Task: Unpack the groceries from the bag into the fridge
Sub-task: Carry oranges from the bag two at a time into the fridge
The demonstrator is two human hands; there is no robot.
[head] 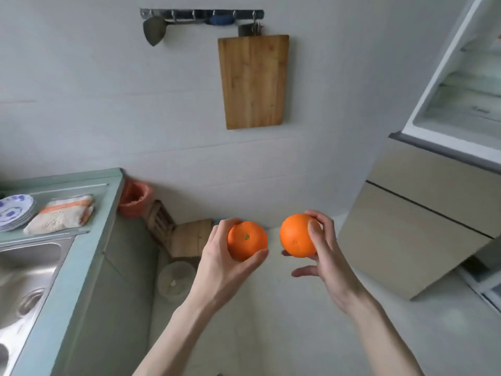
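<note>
- Two oranges in hand at lower centre of the frame, one per hand, held in the air over the pale floor.
- Left hand (217, 263) curled round the left orange (247, 240), green stem nub facing up, thumb below and fingertips over the top edge.
- Right hand (324, 256) pinching the right orange (296, 235) from the side, thumb across its face, little finger hanging loose beneath.
- Open fridge (461, 77) at upper right of the frame, white shelves and drawer fronts visible inside, beige lower doors beneath; well apart from both oranges.
- Grocery bag not in view; cannot tell how much is left in it.
- Likely step: carrying both oranges up and right to the fridge interior.
- Best to turn toward the fridge first, then lead with the right hand, since it is nearer the opening.
- Worth tightening the right-hand hold before reaching: a side pinch on a round, smooth fruit seems likelier to slip than the left hand's cupped grip.
- Advisable to set each orange on a flat shelf or in a drawer, resting it before letting go, as round fruit tends to roll toward the shelf edge.
- One at a time into the opening, keeping the second orange clear of the door frame.
- Sink (27, 270) and plates (16, 211) at lower left, wooden cutting board (253, 81) on the wall at upper centre: all out of the likely path.
</note>
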